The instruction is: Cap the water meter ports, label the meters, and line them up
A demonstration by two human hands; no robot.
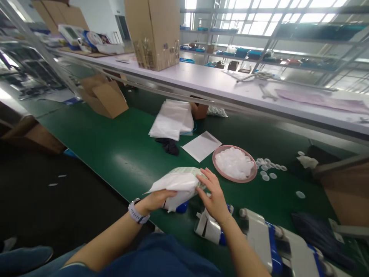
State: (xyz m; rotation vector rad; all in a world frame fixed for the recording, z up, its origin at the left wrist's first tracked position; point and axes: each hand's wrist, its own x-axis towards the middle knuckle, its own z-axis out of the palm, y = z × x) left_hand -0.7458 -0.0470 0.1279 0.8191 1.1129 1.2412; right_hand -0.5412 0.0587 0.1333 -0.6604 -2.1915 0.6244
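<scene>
Here, above one glossy green tabletop (106, 142), one crumpled white plastic bag (174, 181) is held: left fingers (170, 193) pinch its near edge; right fingers (210, 177), loosely curved, touch its right end, but I cannot tell whether they grip.

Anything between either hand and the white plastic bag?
Nothing visible. The left hand grips the near left part of the white plastic bag; the right hand has its fingers at its right end. The pink bowl lies farther right, out of the way.
</scene>
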